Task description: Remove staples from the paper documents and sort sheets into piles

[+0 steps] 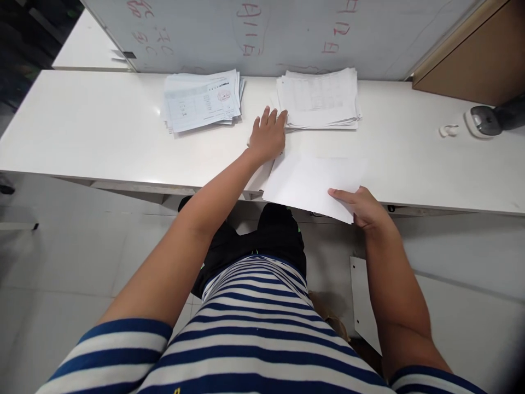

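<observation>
In the head view my right hand pinches the near right corner of blank white paper, thumb on top. The paper juts past the desk's front edge; whether it is one sheet or several I cannot tell. My left hand lies palm down just beyond the paper's left part, fingers stretched forward. A small pale edge shows at its left side, but what lies under the palm is hidden. Its fingertips are close to the left edge of a stack of printed white sheets.
A stack of bluish printed forms lies left of my left hand. A whiteboard with red writing stands behind the white desk. Towards the right are a small white object, a grey-and-white device and a brown panel.
</observation>
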Motion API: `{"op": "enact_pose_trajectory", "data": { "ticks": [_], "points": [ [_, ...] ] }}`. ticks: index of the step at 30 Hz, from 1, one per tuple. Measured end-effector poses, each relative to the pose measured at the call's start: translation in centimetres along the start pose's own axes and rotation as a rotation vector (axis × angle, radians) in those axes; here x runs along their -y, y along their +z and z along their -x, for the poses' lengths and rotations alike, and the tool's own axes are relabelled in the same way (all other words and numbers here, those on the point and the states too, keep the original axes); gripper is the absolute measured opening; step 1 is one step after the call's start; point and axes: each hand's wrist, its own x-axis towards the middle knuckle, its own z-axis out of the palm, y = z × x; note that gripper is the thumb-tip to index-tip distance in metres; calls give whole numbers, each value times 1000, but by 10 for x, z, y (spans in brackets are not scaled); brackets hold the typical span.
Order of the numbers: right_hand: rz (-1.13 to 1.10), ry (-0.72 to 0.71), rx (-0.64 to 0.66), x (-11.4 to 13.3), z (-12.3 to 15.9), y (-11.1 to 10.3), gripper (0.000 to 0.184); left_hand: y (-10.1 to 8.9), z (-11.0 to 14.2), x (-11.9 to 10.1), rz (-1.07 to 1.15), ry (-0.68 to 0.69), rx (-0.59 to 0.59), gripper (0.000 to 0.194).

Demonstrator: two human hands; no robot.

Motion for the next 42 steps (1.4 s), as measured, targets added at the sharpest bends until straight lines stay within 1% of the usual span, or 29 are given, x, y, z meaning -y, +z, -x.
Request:
{"op": "enact_pose_trajectory", "data": {
  "ticks": [3, 6, 9, 12, 18, 21, 24, 28, 30, 33, 37, 42],
  "points": [
    [-4, -27, 20, -3, -2, -1, 35, -4, 4, -1, 12, 23, -25, 54],
    [-1, 3, 28, -5, -4, -3, 40, -9, 9, -4, 32, 38, -32, 55],
    [-2, 31, 18, -6, -5, -3, 43, -13, 11, -4, 53, 36, -10, 56],
    [-6, 36, -8, -3, -4, -1, 41, -15, 10, -3, 57, 26, 6, 57],
    [-23, 2, 13, -1, 6, 2, 34, -17, 8, -1, 81, -2, 17, 56],
    [4, -31, -37, -6, 16, -6, 33, -19, 9, -2, 68, -3, 22, 54],
    [12, -83, -87, -10, 32, -21, 35, -20, 9, -2, 47, -2, 28, 53],
    [20, -165, -94, -7, 55, -39, 41, -18, 8, -1, 17, -3, 24, 53],
    [51, -221, -99, -3, 64, -44, 39, -18, 8, -1, 13, -1, 19, 53],
    [100, -279, -110, 0, 72, -46, 36, -18, 8, -1, 25, -4, 16, 54],
    [74, -238, -100, -3, 67, -42, 42, -18, 8, -1, 14, -6, 27, 54],
    [-60, -220, -56, -10, 53, -37, 49, -17, 8, 0, 9, -2, 17, 52]
  ]
}}
